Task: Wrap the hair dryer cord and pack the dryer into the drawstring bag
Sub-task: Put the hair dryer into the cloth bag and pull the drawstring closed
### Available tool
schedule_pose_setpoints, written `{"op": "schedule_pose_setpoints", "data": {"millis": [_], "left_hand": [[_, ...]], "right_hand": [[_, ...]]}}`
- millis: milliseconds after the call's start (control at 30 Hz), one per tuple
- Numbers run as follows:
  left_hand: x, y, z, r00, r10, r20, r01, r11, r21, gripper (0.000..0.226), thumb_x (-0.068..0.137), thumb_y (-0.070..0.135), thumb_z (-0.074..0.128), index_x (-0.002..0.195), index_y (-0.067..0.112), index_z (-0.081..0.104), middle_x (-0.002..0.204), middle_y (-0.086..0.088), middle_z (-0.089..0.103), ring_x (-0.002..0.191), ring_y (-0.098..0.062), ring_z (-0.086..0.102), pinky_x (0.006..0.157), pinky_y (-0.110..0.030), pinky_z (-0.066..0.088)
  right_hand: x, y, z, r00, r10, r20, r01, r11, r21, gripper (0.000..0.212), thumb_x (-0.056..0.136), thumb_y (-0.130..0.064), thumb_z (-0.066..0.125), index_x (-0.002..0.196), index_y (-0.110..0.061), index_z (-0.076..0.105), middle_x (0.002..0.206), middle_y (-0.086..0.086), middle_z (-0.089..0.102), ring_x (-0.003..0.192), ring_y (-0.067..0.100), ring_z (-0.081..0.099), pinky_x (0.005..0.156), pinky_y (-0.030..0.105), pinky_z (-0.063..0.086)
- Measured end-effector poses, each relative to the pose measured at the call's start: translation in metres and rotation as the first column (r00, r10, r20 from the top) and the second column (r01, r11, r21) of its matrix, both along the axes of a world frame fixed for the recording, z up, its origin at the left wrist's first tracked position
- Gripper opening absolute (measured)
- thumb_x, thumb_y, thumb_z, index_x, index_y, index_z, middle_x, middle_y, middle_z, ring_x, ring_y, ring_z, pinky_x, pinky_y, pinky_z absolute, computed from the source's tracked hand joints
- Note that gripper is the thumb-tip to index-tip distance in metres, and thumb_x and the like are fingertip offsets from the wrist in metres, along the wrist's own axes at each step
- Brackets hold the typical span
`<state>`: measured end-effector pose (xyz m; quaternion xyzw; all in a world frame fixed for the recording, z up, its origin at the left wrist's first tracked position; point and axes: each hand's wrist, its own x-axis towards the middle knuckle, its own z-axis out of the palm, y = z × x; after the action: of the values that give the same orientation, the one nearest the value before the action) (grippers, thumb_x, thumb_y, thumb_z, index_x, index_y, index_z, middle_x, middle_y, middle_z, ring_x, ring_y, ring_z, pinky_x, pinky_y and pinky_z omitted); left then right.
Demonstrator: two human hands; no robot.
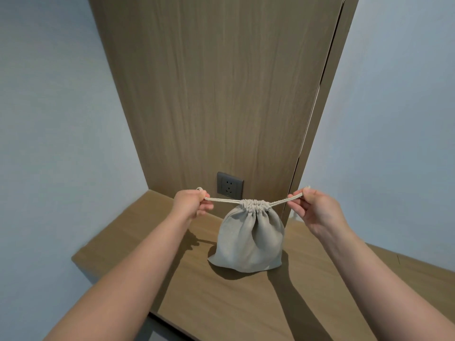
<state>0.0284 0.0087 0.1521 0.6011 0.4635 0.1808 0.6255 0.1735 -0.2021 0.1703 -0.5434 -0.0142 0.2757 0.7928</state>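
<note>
A beige drawstring bag (248, 239) stands bulging on the wooden shelf (221, 303), its mouth gathered tight at the top. Cream drawstrings (222, 200) run out taut to both sides. My left hand (190, 203) grips the left string loop, and my right hand (312, 209) pinches the right string loop. Both hands are level with the bag's mouth, pulled apart. The hair dryer and its cord are not visible; the bag's contents are hidden.
A dark wall socket (229, 186) sits in the wood panel (221, 94) just behind the bag. Pale walls close in on the left and right. The shelf's front edge runs diagonally at lower left.
</note>
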Motion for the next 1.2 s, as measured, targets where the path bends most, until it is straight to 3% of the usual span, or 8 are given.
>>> {"op": "schedule_pose_setpoints", "data": {"millis": [100, 267, 467, 533, 633, 800, 1033, 1200], "left_hand": [[-0.005, 0.0, -0.007, 0.743, -0.032, -0.669, 0.534, 0.63, 0.564, 0.031, 0.095, 0.032, 0.054, 0.078, 0.009, 0.066, 0.074, -0.004, 0.063, 0.066, -0.019, 0.058, 0.06, -0.03, 0.043], [0.012, -0.035, 0.002, 0.862, -0.219, -0.457, 0.504, 0.282, 0.816, 0.045, 0.093, 0.047, 0.05, 0.125, 0.017, 0.056, 0.126, -0.001, 0.056, 0.117, -0.018, 0.048, 0.095, -0.033, 0.041], [0.02, -0.049, -0.015, 0.712, -0.461, -0.53, 0.698, 0.378, 0.609, 0.031, 0.085, 0.042, 0.066, 0.105, 0.019, 0.061, 0.1, -0.001, 0.066, 0.092, -0.021, 0.058, 0.071, -0.033, 0.044], [0.018, -0.047, -0.017, 0.731, -0.493, -0.473, 0.675, 0.42, 0.606, 0.021, 0.084, 0.036, 0.068, 0.09, 0.017, 0.062, 0.083, 0.002, 0.064, 0.081, -0.019, 0.057, 0.065, -0.033, 0.041], [0.015, -0.043, -0.017, 0.752, -0.531, -0.391, 0.648, 0.485, 0.587, 0.015, 0.084, 0.031, 0.069, 0.08, 0.021, 0.059, 0.073, 0.008, 0.058, 0.072, -0.012, 0.053, 0.058, -0.028, 0.037], [0.013, -0.037, -0.025, 0.787, -0.534, -0.31, 0.602, 0.554, 0.575, 0.014, 0.088, 0.027, 0.064, 0.084, 0.015, 0.058, 0.086, 0.0, 0.056, 0.078, -0.015, 0.051, 0.067, -0.029, 0.037], [-0.002, -0.022, -0.032, 0.901, -0.427, -0.077, 0.408, 0.772, 0.487, 0.026, 0.091, 0.018, 0.06, 0.067, 0.017, 0.051, 0.067, 0.004, 0.049, 0.062, -0.005, 0.043, 0.056, -0.017, 0.033], [-0.023, 0.017, -0.038, 0.929, -0.369, -0.027, 0.348, 0.847, 0.402, 0.028, 0.088, 0.022, 0.065, 0.115, 0.018, 0.057, 0.103, 0.008, 0.059, 0.095, -0.007, 0.054, 0.075, -0.019, 0.042]], "right_hand": [[-0.002, 0.003, 0.01, 0.993, 0.085, 0.086, -0.086, 0.996, 0.004, 0.025, 0.096, -0.001, 0.042, 0.075, 0.002, 0.055, 0.07, 0.014, 0.06, 0.055, 0.014, 0.069, 0.059, 0.028, 0.06], [-0.005, 0.014, 0.017, 0.971, 0.171, 0.17, -0.163, 0.985, -0.059, 0.027, 0.096, -0.003, 0.045, 0.071, 0.0, 0.056, 0.062, 0.01, 0.065, 0.06, 0.016, 0.071, 0.051, 0.024, 0.059], [-0.001, 0.018, 0.017, 0.954, 0.236, 0.186, -0.195, 0.957, -0.217, 0.028, 0.096, -0.01, 0.049, 0.071, 0.0, 0.058, 0.066, 0.016, 0.063, 0.054, 0.019, 0.068, 0.053, 0.026, 0.06], [0.012, 0.013, 0.01, 0.774, 0.41, 0.482, 0.048, 0.721, -0.691, 0.041, 0.095, -0.025, 0.052, 0.062, -0.002, 0.057, 0.061, 0.016, 0.061, 0.053, 0.028, 0.063, 0.058, 0.035, 0.058], [0.021, 0.004, 0.0, 0.431, 0.636, 0.64, 0.45, 0.463, -0.763, 0.041, 0.096, -0.041, 0.045, 0.074, -0.008, 0.058, 0.068, 0.004, 0.061, 0.071, 0.031, 0.059, 0.062, 0.032, 0.045], [-0.009, 0.004, -0.032, 0.313, 0.91, 0.272, -0.309, 0.369, -0.877, 0.065, 0.082, -0.058, 0.053, 0.137, -0.025, 0.036, 0.129, -0.013, 0.049, 0.116, 0.009, 0.051, 0.095, 0.026, 0.043], [-0.019, 0.06, -0.056, 0.454, 0.679, 0.577, -0.028, 0.658, -0.752, 0.013, 0.088, -0.017, 0.06, 0.086, -0.012, 0.071, 0.084, 0.001, 0.071, 0.08, 0.019, 0.062, 0.071, 0.037, 0.05], [-0.031, 0.12, -0.047, 0.594, 0.628, 0.502, -0.177, 0.711, -0.68, 0.031, 0.086, -0.013, 0.064, 0.055, -0.017, 0.061, 0.054, -0.003, 0.052, 0.056, 0.007, 0.041, 0.054, 0.028, 0.032]]}}
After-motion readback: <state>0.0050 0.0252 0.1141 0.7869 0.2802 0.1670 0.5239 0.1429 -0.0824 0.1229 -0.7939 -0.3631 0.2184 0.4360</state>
